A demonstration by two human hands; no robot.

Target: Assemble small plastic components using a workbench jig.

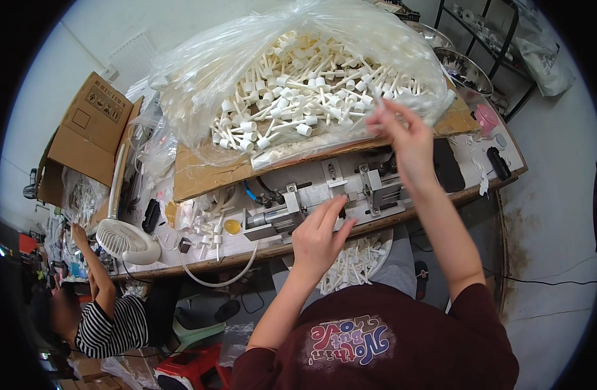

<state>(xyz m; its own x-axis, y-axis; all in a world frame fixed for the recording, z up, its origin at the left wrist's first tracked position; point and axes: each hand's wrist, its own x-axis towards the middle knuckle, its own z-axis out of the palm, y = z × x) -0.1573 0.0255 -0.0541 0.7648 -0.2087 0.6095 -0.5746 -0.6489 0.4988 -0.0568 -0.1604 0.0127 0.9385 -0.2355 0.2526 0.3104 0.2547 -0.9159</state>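
Note:
My left hand (316,242) is at the front of a metal clamping fixture (292,207), fingers stretched out and thumb apart, nothing visible in it. My right hand (412,146) is raised over the right front of a heap of white plastic parts (305,97), each a thin stem with a cup-shaped end. Its fingertips pinch what looks like one such white part, blurred by motion. The heap lies in a large clear plastic bag (194,104) on a cardboard sheet (207,170) behind the fixture. Below my left hand, more white parts fill a round container (381,263) at my lap.
A white fan (126,242), a black tool (152,216) and loose white parts (210,231) are on the table's left. A hose (214,284) loops over the front edge. At the right end lies another black tool (498,164). A person in stripes (116,328) works at far left.

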